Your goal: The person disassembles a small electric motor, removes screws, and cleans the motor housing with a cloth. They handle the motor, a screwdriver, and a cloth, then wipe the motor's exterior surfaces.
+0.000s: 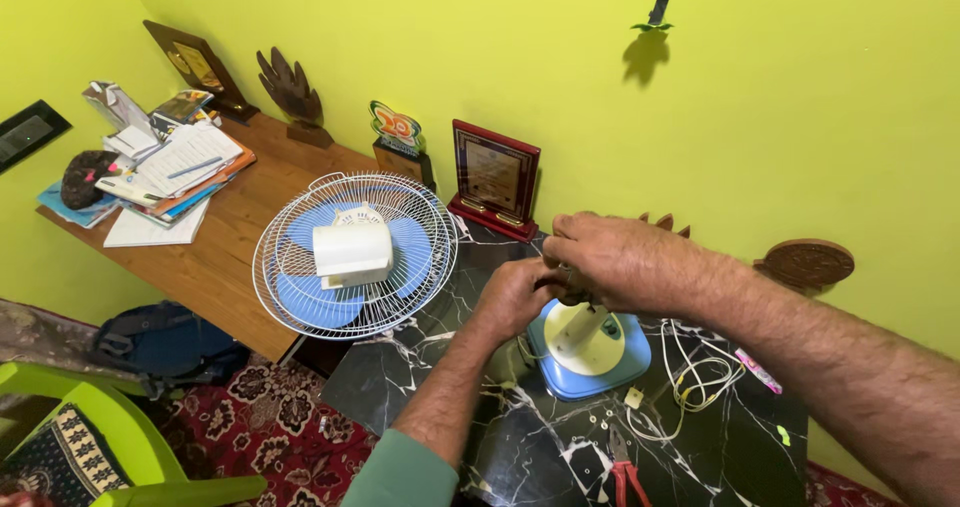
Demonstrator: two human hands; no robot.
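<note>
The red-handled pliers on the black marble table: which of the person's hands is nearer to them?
Left. The left hand is up by the fan stand's stem, more directly above the pliers. The right hand sits higher, farther from them.

Two surfaces adjoin. The black white-veined marble table (520, 457), lower centre of the frame, carries a blue-and-white plastic fan base (590, 352), white loose wires (690, 372), red-handled pliers (625, 472) and a pink pen (758, 370). The brown wooden table (225, 257), upper left, carries a white wire-caged fan head (352, 254), stacked papers and books (165, 172) and framed plaques (495, 179).
</note>
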